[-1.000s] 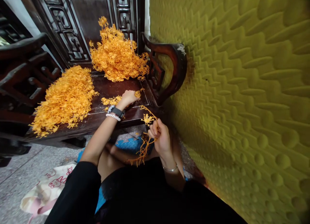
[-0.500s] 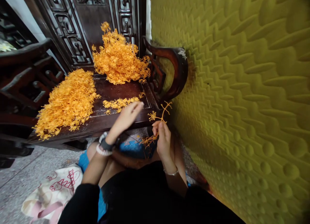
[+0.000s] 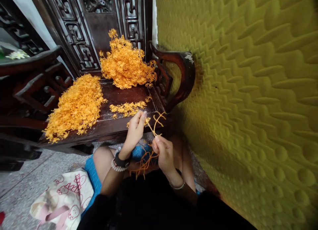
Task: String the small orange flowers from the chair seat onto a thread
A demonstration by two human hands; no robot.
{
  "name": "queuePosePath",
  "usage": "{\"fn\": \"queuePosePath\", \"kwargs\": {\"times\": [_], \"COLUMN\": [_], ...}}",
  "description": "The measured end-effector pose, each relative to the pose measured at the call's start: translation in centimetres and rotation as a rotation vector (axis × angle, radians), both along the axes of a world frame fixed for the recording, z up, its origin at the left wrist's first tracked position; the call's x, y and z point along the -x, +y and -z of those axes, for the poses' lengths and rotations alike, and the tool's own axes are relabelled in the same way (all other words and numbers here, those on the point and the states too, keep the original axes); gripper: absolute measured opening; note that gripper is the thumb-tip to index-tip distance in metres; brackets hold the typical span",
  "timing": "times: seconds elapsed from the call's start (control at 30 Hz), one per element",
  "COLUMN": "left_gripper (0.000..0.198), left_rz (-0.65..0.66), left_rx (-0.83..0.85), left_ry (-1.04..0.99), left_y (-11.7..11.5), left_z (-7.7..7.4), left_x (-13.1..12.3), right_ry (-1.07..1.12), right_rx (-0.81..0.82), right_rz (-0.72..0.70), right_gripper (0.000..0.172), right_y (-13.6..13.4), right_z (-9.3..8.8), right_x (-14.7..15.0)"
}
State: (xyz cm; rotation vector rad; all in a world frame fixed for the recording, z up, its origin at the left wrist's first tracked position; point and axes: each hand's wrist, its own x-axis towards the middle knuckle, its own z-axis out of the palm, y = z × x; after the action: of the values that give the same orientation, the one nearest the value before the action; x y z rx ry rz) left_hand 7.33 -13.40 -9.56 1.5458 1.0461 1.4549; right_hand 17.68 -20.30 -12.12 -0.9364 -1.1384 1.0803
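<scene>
My right hand (image 3: 163, 152) grips an orange plastic branch (image 3: 156, 121) with stems hanging down below the fist. My left hand (image 3: 135, 127), with a watch and a bead bracelet on the wrist, pinches a small orange flower piece at the top of that branch. Just beyond the hands, on the dark wooden seat (image 3: 109, 125), lies a small scatter of loose orange pieces (image 3: 127, 108). A flat heap of orange pieces (image 3: 76, 105) covers the seat's left side. A taller pile of orange branches (image 3: 126, 63) sits at the back.
A carved dark chair back (image 3: 99, 14) and a curved armrest (image 3: 182, 72) frame the seat. A yellow textured wall (image 3: 248, 90) fills the right. A printed cloth bag (image 3: 63, 198) lies on the speckled floor at lower left. Another dark wooden frame (image 3: 29, 81) stands to the left.
My left hand drew back from the small scatter on the seat and came to the tip of the branch. My right hand stayed low, turning the branch slightly.
</scene>
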Motion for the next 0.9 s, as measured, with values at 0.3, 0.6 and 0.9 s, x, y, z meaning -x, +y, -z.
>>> {"fn": "queuePosePath", "kwargs": {"times": [0.3, 0.6, 0.9], "left_gripper": [0.042, 0.050, 0.049], "left_rz": [-0.211, 0.421, 0.327], "left_rx": [0.125, 0.053, 0.219], "left_ry": [-0.387, 0.153, -0.438], "left_y": [6.3, -1.5, -2.4], "left_z": [-1.3, -0.9, 1.6], "left_x": [0.6, -0.4, -1.5], "right_ry": [0.230, 0.132, -0.037], "right_rx": [-0.284, -0.171, -0.092], "right_rz": [0.387, 0.295, 0.125], "right_gripper": [0.045, 0.043, 0.044], "right_y": [-1.9, 0.3, -0.5], "right_z": [-1.2, -0.2, 0.2], "right_x": [-2.0, -2.8, -2.2]}}
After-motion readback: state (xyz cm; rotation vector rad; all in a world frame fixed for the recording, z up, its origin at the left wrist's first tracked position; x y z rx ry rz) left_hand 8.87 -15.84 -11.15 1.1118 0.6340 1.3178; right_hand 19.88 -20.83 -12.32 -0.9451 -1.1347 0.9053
